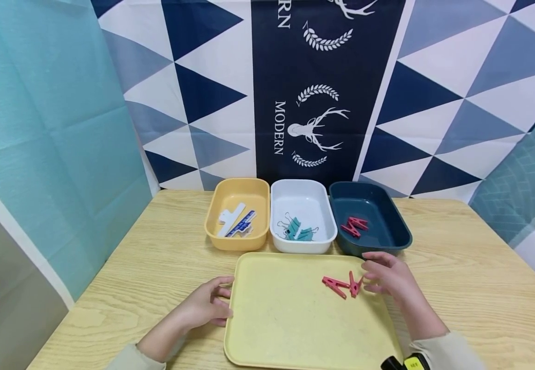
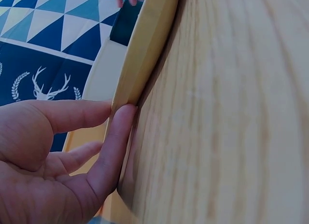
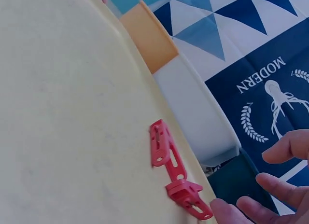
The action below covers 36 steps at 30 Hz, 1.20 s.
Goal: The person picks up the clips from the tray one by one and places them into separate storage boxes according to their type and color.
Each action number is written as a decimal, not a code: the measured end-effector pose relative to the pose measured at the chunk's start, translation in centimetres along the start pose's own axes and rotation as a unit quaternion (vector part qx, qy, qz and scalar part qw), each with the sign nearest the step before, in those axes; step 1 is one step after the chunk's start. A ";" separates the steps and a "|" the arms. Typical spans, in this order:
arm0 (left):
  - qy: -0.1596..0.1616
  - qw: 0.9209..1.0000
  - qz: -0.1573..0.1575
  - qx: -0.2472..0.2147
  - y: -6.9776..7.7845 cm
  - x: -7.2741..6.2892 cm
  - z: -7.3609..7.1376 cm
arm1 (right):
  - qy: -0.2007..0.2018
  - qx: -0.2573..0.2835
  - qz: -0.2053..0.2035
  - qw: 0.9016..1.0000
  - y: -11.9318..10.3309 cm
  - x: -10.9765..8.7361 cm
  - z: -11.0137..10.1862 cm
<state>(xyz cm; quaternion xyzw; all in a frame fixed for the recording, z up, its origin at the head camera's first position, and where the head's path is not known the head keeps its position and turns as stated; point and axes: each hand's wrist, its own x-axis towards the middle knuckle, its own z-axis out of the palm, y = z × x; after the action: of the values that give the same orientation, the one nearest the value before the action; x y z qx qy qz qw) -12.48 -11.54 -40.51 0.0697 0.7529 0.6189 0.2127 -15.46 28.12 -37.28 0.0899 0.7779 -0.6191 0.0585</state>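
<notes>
My left hand [image 1: 205, 304] is at the left edge of a yellow tray [image 1: 286, 329], its fingertips touching the rim from outside. In the left wrist view, fingertips [image 2: 126, 113] rest against the tray's side wall. My right hand [image 1: 389, 275] is over the tray's far right corner with spread, slightly bent fingers and nothing between them. Close by its fingertips, two red plastic clothespins lie together on the tray, one [image 1: 336, 285] to the left of the other [image 1: 355, 285]. The right wrist view shows the clothespins [image 3: 166, 149] near the tray's rim, beside the fingers.
Behind the tray stand three boxes in a row. The orange box [image 1: 212, 234] holds white and blue wide clips [image 1: 237, 225]; the white box [image 1: 304, 246] has teal binder clips [image 1: 297, 231]; the dark blue box [image 1: 387, 231] has red clothespins [image 1: 354, 226]. A patterned cloth [image 1: 221, 103] hangs behind them.
</notes>
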 end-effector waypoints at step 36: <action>0.002 1.000 0.003 -0.002 -0.1 -0.2 0.2 | -0.020 -0.201 -0.079 0.976 1.4 0.0 2.7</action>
<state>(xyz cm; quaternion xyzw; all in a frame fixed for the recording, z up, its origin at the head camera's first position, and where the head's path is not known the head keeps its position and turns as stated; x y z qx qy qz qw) -12.25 -11.47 -40.58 0.0701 0.7519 0.6210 0.2098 -15.19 25.81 -39.25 0.0020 0.8898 -0.4544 0.0415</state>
